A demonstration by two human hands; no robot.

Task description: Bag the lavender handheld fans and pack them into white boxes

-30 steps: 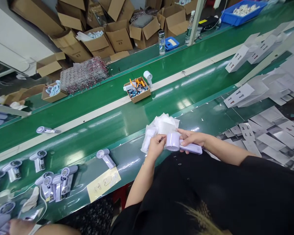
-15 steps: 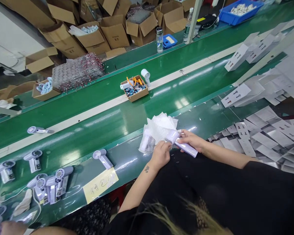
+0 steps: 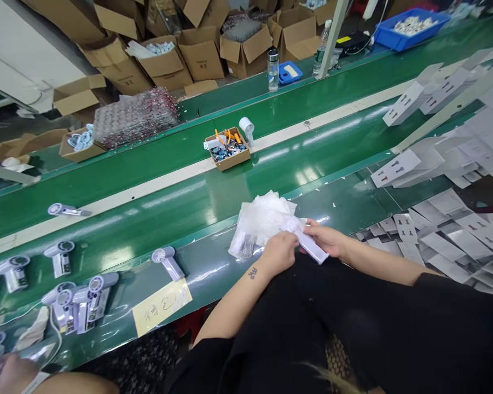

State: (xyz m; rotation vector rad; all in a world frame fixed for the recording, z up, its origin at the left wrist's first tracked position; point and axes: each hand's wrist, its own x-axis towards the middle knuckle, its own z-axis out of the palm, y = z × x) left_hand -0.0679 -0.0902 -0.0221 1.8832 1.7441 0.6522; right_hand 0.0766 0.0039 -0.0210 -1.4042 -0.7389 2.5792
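A lilac handheld fan (image 3: 314, 249) is in my right hand (image 3: 325, 238), its handle pointing down and to the right. A thin translucent bag (image 3: 292, 223) covers the fan's round head. My left hand (image 3: 279, 253) is closed on the bag's edge, close to where head and handle meet. Just beyond my hands lies a pile of white translucent bags (image 3: 266, 210). At the pile's left end, a bagged lilac item (image 3: 241, 242) rests on the bench. Another lilac fan (image 3: 168, 262) lies farther left, beside a yellow handwritten paper (image 3: 162, 307).
Several lilac fans (image 3: 82, 306) stand grouped at the left, near a co-worker's hand (image 3: 14, 373). A small carton of parts and orange-handled pliers (image 3: 230, 153) sits across the green bench. White folded boxes (image 3: 406, 164) and flat white cards (image 3: 447, 235) occupy the right side.
The fan's head was bare and is now inside the translucent bag. My left hand has moved from the head's rim toward the handle. The handle now tilts more steeply downward.
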